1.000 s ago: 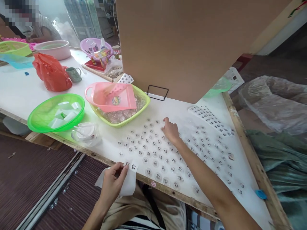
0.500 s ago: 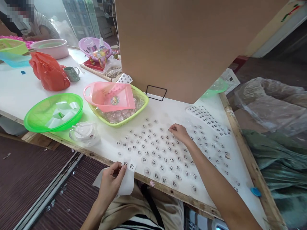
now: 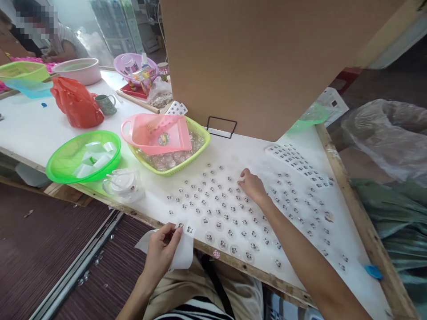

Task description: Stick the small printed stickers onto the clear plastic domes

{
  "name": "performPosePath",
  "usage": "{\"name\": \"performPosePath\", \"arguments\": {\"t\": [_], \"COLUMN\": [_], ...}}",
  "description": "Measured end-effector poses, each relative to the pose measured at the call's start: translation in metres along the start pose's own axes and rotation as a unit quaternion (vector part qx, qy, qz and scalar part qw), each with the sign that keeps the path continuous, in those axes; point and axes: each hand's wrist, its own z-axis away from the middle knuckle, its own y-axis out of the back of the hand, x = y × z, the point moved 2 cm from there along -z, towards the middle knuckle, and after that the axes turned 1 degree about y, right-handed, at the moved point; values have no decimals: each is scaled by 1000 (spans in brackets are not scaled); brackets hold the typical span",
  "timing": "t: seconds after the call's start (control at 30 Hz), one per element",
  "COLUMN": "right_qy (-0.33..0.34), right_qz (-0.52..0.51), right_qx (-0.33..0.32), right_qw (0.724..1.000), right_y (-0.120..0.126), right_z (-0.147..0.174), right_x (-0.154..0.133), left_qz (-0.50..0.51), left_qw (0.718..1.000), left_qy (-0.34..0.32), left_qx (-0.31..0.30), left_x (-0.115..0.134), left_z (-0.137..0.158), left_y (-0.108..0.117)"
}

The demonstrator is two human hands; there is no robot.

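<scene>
My left hand [image 3: 165, 244] pinches a white backing sheet [image 3: 183, 251] at the table's front edge, thumb and fingers closed on it. Two small panda stickers [image 3: 189, 229] show near the sheet's top edge. My right hand [image 3: 252, 184] hovers low over the middle of the white table, fingers slightly apart, with nothing visible in them. Around and below it lie many clear round discs [image 3: 223, 243], spread in loose rows, each with a panda picture on it. Whatever lies directly under the right fingers is hidden.
A large cardboard box [image 3: 247, 66] stands behind the discs. A printed sticker sheet [image 3: 296, 164] lies to the right. At left are a yellow-green basket [image 3: 200, 146] of clear pieces, a pink scoop tray [image 3: 176, 138], a green bowl [image 3: 56, 164] and a red bag [image 3: 78, 106].
The view has shifted slightly, so things appear farther right. My right fingers, pinched together at a panda sticker before, have loosened in nearly the same place. The left hand keeps its hold.
</scene>
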Motion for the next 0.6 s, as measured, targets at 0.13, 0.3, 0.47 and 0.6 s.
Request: {"name": "performPosePath", "arguments": {"t": [0.13,0.3,0.47,0.6], "right_qy": [6,8,10,113], "right_qz": [45,99,-27,-318], "right_qx": [6,16,58,-38], "right_qw": [999,995,998,941], "right_y": [0,2,13,17], "right_z": [7,6,31,109], "right_x": [-6,-3,-22,-85], "left_qz": [17,40,55,40], "left_qw": [1000,999,998,999], "left_qy": [3,10,7,-3], "left_qx": [-1,12,17,22], "left_x": [3,4,4,4], "left_z": [2,7,8,6], "left_y": [-1,2,3,-1]}}
